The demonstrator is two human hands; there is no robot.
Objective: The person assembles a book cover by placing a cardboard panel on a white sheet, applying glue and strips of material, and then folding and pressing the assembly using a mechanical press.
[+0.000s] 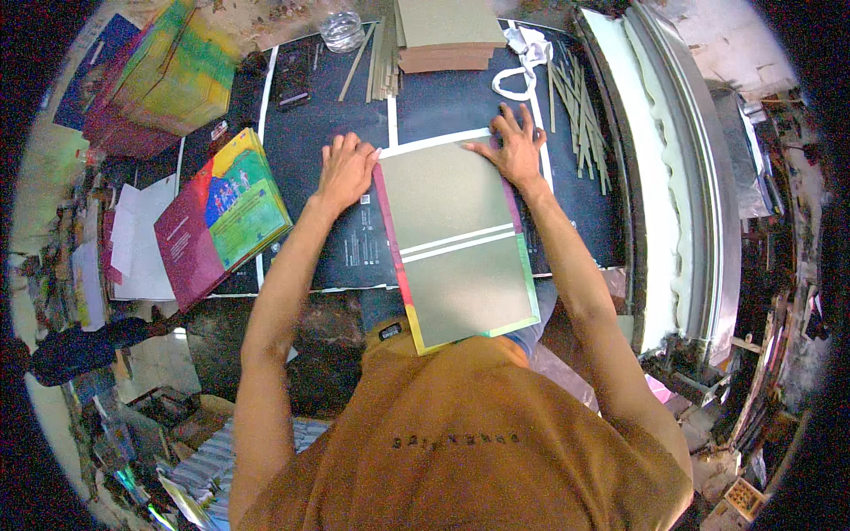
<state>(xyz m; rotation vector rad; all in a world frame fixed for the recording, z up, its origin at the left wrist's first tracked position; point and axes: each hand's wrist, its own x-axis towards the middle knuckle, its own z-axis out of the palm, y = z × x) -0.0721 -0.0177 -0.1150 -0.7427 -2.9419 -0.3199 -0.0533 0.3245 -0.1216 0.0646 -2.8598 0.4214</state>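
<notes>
A book cover (456, 199) of grey-brown board lies inside up in front of me, its lower end reaching past the table's front edge to my lap. Its turned-in borders are maroon, red, yellow and green, with a white strip on the far edge. Two white lines cross its middle. At the far left corner my left hand (348, 170) rests with bent fingers on the table and its thumb against the cover. My right hand (517, 150) is at the far right corner, fingers spread, thumb over the far edge. Neither hand wraps around anything.
A colourful book (239, 208) lies at left, before a tall stack of printed covers (177, 75). Beyond my hands are stacked boards (447, 35), a clear glass (342, 31), a white cloth strip (529, 53) and thin board strips (580, 119). A long metal-edged machine (682, 177) borders the right.
</notes>
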